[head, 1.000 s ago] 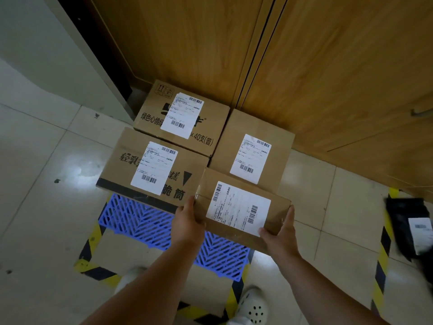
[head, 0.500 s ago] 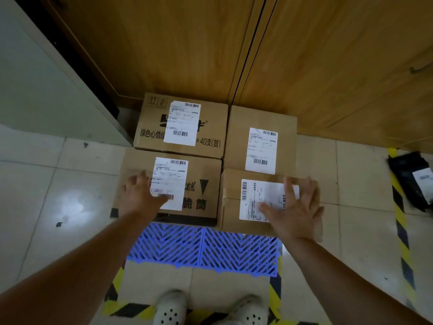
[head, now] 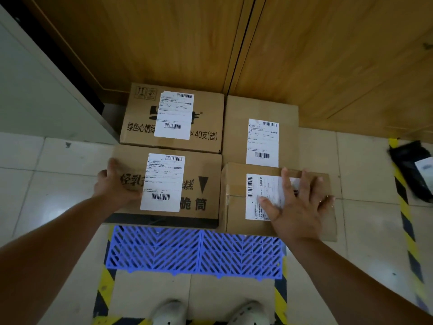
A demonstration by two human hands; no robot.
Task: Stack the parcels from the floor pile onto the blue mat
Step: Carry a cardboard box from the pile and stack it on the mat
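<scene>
Several cardboard parcels with white labels lie side by side on the blue mat (head: 194,252), whose front strip shows bare. My right hand (head: 297,202) presses flat, fingers spread, on the small front-right parcel (head: 236,207). My left hand (head: 117,184) rests on the left end of the front-left parcel (head: 201,195), its fingers lying over the top. Behind these sit a printed back-left parcel (head: 140,118) and a plain back-right parcel (head: 236,134).
Wooden cabinet doors (head: 328,55) rise right behind the parcels. A pale wall panel (head: 35,90) stands at the left. Black-and-yellow floor tape (head: 405,207) runs along the right, with a black bagged parcel (head: 412,170) beyond it. My white shoes (head: 168,313) stand at the mat's front.
I have set the small parcel down at the mat's front right and let go of its sides. My right hand now lies flat on its top, and my left moved onto the front-left parcel.
</scene>
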